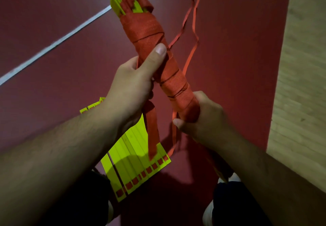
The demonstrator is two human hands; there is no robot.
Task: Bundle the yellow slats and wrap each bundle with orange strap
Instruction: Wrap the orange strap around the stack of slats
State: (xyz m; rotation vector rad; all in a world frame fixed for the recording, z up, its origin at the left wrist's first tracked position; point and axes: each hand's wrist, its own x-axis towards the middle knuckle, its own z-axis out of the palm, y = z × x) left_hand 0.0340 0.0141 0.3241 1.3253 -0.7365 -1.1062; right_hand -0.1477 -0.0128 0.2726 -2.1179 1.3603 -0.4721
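I see the left hand (134, 84) clamped round the middle of the bundle (151, 31), which hangs in the air in front of me, slanting from upper left down to lower right. Its thumb (157, 54) lies flat and straight along the wrapping, nail up, while the other fingers curl round the far side where I can't see them. The right hand (199, 118) grips the bundle's lower end, fingers closed fully round it and the thumb tip poking out on the left. Both forearms reach in bare from the bottom corners.

The bundle is covered nearly end to end in orange strap (174, 84), wound in overlapping diagonal turns. Yellow slats (115, 1) show only at the far top end, beside some bunched strap. A wide strap tail (151, 130) drops from under the left palm (whether the fingers pinch it I can't tell). A thin loose strap (193, 49) runs off from the bundle's right side, looping up to the top edge of the view.

Below the hands, a fan of unbundled slats (132, 155) lies flat on the floor, each with a small reddish square at its near end. The floor (53, 14) is a dark red sports surface crossed by a white line (61, 38). Pale wooden flooring (303, 67) borders it on the right. Dark trousers (229, 204) and white shoes (208, 211) show at the bottom.
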